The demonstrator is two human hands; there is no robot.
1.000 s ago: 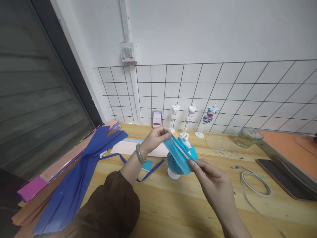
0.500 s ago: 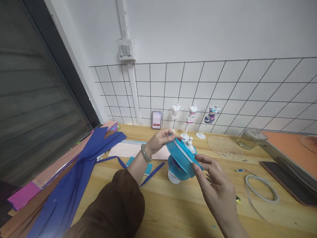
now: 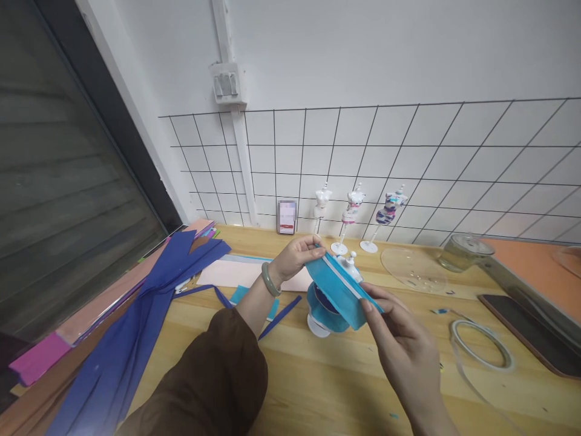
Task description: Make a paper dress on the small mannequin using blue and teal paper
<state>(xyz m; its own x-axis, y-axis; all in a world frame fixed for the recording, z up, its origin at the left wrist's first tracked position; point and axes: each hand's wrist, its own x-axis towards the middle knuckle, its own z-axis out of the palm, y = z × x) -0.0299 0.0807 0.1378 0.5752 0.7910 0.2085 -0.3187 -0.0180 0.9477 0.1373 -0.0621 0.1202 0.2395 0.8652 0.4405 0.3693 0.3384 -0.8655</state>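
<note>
My left hand, with a bracelet at the wrist, pinches the upper left corner of a turquoise sheet, paper or cloth. The opposite corner is pinched between the thumb and fingers of my right hand. A narrow white strip runs along the sheet's upper edge, which slants down to the right. Right behind the sheet stands a small white dress form on a round base. Its turquoise skirt and a dark blue part show below; the sheet hides most of its torso.
Several small mannequins, among them a patterned one, stand by the wire grid with a phone. Dark blue strips and coloured sheets lie left. Right are a tape roll, a dark flat object, a clear dish and a glass jar.
The sheet has been drawn flatter and stretched between my hands, its white strip now facing me more fully. My right hand has moved slightly right.
</note>
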